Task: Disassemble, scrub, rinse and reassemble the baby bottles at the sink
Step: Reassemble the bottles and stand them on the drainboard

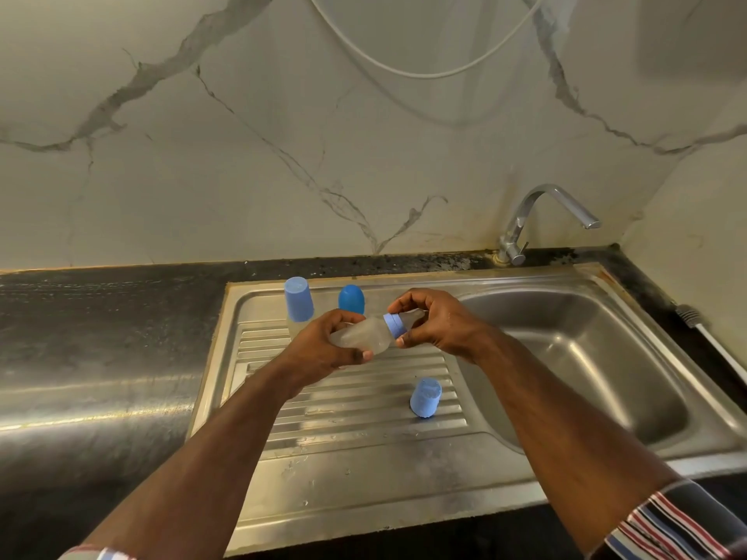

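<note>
I am looking down at a stainless steel sink unit (pixel 364 478) sitting in a dark stone countertop (pixel 101 317), its ribbed drainboard (pixel 343 406) lying left of the basin (pixel 586 357). A light blue cap (pixel 425 397) is standing on the ribs near the basin. Two bottles are standing at the drainboard's back edge, one wearing a light blue cap (pixel 299 299), the other a rounder, deeper blue cap (pixel 351 299).
</note>
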The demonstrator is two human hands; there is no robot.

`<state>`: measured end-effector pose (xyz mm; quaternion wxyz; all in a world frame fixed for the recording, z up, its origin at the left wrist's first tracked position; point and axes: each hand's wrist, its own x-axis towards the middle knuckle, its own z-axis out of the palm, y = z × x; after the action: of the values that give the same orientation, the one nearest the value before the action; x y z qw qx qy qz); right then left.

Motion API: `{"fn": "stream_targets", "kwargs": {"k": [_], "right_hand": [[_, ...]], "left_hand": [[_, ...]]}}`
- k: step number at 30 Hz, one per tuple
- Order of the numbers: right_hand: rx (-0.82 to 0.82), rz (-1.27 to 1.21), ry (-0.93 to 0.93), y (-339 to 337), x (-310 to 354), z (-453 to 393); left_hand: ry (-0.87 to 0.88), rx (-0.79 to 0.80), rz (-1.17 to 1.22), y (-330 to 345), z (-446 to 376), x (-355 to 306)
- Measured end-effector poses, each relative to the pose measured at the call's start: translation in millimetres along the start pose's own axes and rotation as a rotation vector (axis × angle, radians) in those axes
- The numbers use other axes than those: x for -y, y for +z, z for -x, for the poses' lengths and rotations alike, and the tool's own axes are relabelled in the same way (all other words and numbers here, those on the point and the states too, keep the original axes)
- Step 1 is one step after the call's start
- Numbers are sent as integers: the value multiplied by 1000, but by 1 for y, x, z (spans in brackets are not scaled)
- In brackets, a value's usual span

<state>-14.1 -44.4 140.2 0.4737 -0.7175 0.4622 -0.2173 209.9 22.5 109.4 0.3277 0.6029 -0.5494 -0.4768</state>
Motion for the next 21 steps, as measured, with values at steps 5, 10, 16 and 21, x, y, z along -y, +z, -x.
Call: {"fn": "stream_targets", "kwargs": {"k": [5, 10, 16, 21], "right_hand": [[15, 16, 3, -1, -1, -5], [17, 12, -11, 0, -1, -6], [22, -11, 146, 3, 7, -8], [69, -1, 220, -4, 10, -7]], "left_hand": [[42, -10, -36, 2, -1, 3], [31, -8, 68, 2, -2, 7], [95, -9, 73, 5, -2, 8], [93, -2, 125, 7, -4, 7]]}}
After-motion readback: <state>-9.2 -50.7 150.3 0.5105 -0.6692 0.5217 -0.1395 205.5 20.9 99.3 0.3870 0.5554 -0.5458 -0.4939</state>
